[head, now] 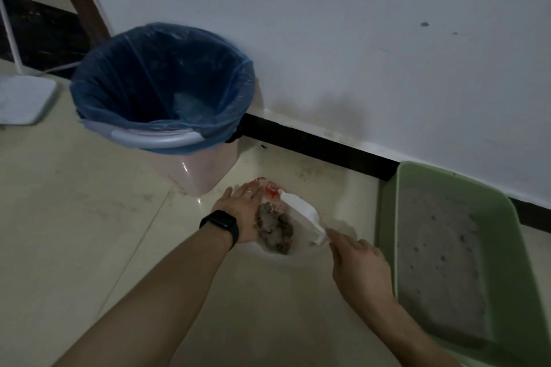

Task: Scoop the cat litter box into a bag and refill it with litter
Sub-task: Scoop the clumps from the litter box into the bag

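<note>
Your left hand (243,211) lies flat with straight fingers, pressing a white plastic bag (299,243) to the floor just left of the green litter box (386,232). Grey litter clumps (274,228) sit on the bag, and a white scoop (302,213) rests on its box-side edge. Your right hand (359,259) reaches the scoop's handle end; whether it pinches it cannot be told. Grey litter (441,247) covers the box's bottom.

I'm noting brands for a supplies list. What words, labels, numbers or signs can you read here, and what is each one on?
Nothing can be read.
plastic bag: red printing, too blurred to read.
watch: its face is dark and shows no digits.
litter box, scoop, bin: no text visible.
</note>
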`<act>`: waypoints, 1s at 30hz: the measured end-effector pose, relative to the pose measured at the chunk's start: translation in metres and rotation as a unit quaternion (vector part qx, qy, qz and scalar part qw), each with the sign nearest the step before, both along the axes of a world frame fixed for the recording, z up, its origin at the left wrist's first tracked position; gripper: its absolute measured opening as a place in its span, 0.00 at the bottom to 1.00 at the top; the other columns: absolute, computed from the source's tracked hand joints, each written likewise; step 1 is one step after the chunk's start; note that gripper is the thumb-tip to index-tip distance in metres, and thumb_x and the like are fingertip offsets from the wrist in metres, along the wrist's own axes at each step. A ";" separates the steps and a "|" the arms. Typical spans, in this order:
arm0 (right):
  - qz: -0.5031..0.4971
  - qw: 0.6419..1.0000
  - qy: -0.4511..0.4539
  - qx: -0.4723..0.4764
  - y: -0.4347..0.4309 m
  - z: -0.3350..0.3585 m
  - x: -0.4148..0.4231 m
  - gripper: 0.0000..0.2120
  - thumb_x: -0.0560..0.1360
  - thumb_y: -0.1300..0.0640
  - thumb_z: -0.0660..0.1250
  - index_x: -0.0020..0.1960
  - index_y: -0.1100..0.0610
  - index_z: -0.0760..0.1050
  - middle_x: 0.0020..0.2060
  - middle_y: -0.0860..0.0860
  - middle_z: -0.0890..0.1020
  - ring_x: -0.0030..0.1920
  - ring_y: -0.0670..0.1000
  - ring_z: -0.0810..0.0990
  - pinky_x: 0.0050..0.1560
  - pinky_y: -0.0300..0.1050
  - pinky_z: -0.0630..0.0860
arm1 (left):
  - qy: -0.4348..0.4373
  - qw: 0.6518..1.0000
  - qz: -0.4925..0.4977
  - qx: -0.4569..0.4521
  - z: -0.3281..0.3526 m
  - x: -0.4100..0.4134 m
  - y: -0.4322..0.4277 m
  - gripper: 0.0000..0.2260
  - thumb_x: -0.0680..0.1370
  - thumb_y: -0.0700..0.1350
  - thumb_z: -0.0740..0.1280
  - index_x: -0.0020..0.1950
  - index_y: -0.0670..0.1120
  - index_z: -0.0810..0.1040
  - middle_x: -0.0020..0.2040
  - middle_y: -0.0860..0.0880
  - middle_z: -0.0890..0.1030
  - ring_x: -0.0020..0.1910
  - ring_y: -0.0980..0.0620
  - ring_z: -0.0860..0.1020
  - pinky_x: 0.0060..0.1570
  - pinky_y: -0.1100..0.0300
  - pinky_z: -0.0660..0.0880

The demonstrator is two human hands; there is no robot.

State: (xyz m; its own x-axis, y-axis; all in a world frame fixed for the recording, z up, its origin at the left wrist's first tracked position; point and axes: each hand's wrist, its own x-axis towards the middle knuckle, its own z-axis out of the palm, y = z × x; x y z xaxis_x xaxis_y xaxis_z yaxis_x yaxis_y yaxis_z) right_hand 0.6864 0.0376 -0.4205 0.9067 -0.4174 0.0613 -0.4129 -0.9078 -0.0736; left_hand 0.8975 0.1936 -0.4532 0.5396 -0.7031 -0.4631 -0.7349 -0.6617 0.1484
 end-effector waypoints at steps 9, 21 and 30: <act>-0.194 0.932 -0.050 0.301 -0.023 0.035 -0.029 0.11 0.78 0.49 0.65 0.59 0.43 0.79 0.46 0.41 0.85 0.47 0.46 0.83 0.48 0.45 0.79 | -0.011 1.000 -0.014 0.000 0.011 0.008 -0.028 0.39 0.79 0.58 0.59 0.81 0.48 0.40 0.80 0.49 0.39 0.79 0.49 0.43 0.77 0.49 0.43; -0.507 0.803 -0.089 0.301 -0.152 0.011 -0.206 0.08 0.76 0.56 0.65 0.44 0.57 0.81 0.35 0.53 0.83 0.37 0.55 0.80 0.42 0.50 0.76 | 0.032 0.985 -0.119 -0.124 0.025 -0.110 -0.188 0.34 0.82 0.57 0.53 0.80 0.46 0.41 0.81 0.48 0.44 0.79 0.49 0.44 0.77 0.47 0.46; -0.516 0.781 -0.080 0.343 -0.216 -0.041 -0.208 0.16 0.79 0.50 0.62 0.45 0.60 0.82 0.43 0.60 0.84 0.47 0.61 0.82 0.45 0.49 0.75 | 0.010 0.988 -0.109 -0.105 -0.008 -0.181 -0.238 0.33 0.83 0.56 0.49 0.78 0.44 0.32 0.76 0.48 0.27 0.77 0.50 0.33 0.77 0.45 0.42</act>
State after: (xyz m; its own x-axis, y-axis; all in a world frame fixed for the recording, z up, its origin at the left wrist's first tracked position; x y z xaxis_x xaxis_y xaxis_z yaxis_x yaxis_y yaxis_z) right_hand 0.4781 -0.1788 -0.4618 0.0700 -0.9050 -0.4196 -0.8337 0.1779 -0.5228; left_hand 0.7163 -0.0442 -0.4613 0.3566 -0.8833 -0.3042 -0.8520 -0.4411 0.2821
